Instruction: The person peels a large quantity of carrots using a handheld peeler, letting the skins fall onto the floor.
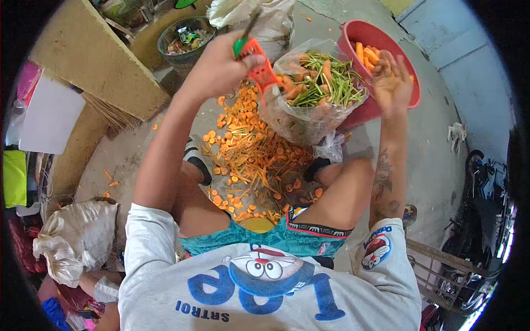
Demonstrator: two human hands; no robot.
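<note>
My left hand (221, 65) is raised, fingers closed round a green-handled knife (241, 46), its dark blade pointing up and away. The same hand grips a red-orange plastic tool (260, 65) with holes, which looks like a peeler. Over the near right rim of a red tub (349, 34), my right hand (393, 83) is open, fingers apart, with nothing visible in it. Peeled carrots (367, 54) lie in the tub. Between my hands a clear plastic bag (298, 124) holds unpeeled carrots (298, 88) with green stems (331, 83).
Carrot peelings and cut ends (254, 149) cover the floor between my feet. A waste bin (182, 47) and a white sack (259, 19) stand beyond. Another sack (77, 237) lies at left, near part of another person (105, 289). A metal rack (447, 276) is at right.
</note>
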